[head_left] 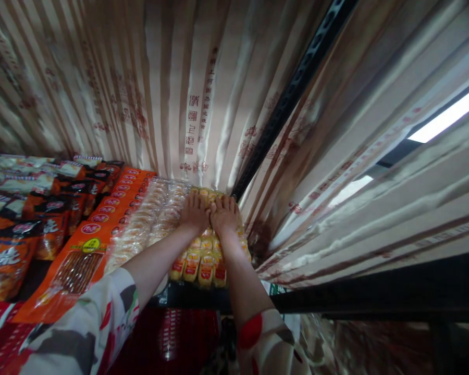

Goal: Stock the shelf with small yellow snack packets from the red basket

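My left hand (196, 212) lies palm down, fingers stretched forward, on the left part of a block of small yellow-wrapped snack packs (206, 266). Beside it my right hand (224, 212) rests flat on the same packs, thumbs close together. The packs stand in several rows on a dark shelf and carry red and orange labels. Under both palms the packs are partly hidden. Just left of them are rows of pale snacks in clear plastic (135, 226), near my left forearm.
Further left lie orange bags of stick-shaped snacks (82, 260) and orange-black snack bags (10, 255). Behind hangs a pleated beige curtain (168, 94) with red printing. A black perforated post (293, 99) rises at the shelf's back right corner. Red material (180, 338) shows below.
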{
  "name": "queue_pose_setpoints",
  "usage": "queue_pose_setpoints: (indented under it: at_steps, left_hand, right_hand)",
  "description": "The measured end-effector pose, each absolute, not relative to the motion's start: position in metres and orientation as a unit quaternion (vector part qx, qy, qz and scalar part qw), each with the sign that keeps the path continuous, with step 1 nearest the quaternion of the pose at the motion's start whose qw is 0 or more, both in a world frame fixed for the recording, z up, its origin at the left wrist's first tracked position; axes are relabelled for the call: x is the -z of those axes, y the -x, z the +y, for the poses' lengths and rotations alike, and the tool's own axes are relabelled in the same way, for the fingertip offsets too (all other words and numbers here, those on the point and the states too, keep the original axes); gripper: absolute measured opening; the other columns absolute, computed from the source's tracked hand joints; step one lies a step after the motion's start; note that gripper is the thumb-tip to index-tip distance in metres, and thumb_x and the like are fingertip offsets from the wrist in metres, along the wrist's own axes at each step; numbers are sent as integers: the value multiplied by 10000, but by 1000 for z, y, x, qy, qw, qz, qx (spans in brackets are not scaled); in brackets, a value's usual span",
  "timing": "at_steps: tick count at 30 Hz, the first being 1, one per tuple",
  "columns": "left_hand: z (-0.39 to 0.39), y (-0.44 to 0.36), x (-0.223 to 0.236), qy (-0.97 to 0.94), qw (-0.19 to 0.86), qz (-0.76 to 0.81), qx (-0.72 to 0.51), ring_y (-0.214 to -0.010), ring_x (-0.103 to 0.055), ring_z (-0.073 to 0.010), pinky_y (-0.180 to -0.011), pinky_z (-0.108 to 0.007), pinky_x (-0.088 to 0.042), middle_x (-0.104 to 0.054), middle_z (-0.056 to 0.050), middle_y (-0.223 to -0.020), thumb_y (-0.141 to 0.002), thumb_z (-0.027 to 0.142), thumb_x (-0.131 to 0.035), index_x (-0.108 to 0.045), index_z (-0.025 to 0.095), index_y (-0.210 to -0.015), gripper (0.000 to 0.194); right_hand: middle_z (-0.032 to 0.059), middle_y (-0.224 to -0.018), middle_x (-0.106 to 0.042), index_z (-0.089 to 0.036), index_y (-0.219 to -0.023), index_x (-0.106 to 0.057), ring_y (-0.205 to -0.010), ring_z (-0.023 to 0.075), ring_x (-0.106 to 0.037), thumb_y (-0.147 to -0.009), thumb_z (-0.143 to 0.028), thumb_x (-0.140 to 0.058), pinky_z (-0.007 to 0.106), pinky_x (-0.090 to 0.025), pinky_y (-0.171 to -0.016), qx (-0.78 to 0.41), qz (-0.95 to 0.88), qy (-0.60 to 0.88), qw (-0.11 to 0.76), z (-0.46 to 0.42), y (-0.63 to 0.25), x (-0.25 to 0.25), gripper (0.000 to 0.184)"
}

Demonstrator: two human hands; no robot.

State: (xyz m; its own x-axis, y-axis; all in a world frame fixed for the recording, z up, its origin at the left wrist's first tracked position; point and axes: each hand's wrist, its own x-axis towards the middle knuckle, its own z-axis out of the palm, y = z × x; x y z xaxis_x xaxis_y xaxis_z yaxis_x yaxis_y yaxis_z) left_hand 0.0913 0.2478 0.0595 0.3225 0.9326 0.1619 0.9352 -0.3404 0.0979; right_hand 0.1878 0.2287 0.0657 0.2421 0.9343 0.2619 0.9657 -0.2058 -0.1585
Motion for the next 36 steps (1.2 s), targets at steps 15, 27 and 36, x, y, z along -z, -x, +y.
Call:
queue_pose_setpoints:
  at_steps: [15, 27, 36]
  left_hand:
    - [249, -89, -62, 821, -42, -559, 109, -1378, -221, -244, -1140, -436, -117, -357, -135, -1447, -929, 346, -243, -405, 73, -1359, 534]
    - [160, -78, -75, 865, 25, -460, 200, -1322, -329, -293, -1103, -472, -205, -433, -202, -1375, -886, 270, -381, -459, 54, -1294, 468]
    - [144, -69, -64, 866, -1, -467, 180, -1310, -347, -278, -1109, -474, -186, -450, -177, -1368, -895, 288, -361, -475, 84, -1286, 456]
  right_hand:
    - [99, -1446, -376, -190, -1354, -440, -1360, 260, -257, -954, -343, -258, 454, -188, -1086, 49, -612, 772, 164, 225, -186, -71, 465]
    - [107, -1412, -422, -184, -1288, -513, -1339, 266, -291, -948, -330, -279, 451, -248, -1058, 95, -606, 757, 224, 153, -185, -80, 438]
    - [120, -1298, -534, -156, -1231, -566, -1253, 220, -398, -957, -308, -250, 407, -271, -1054, 30, -634, 744, 210, 132, -172, -71, 445]
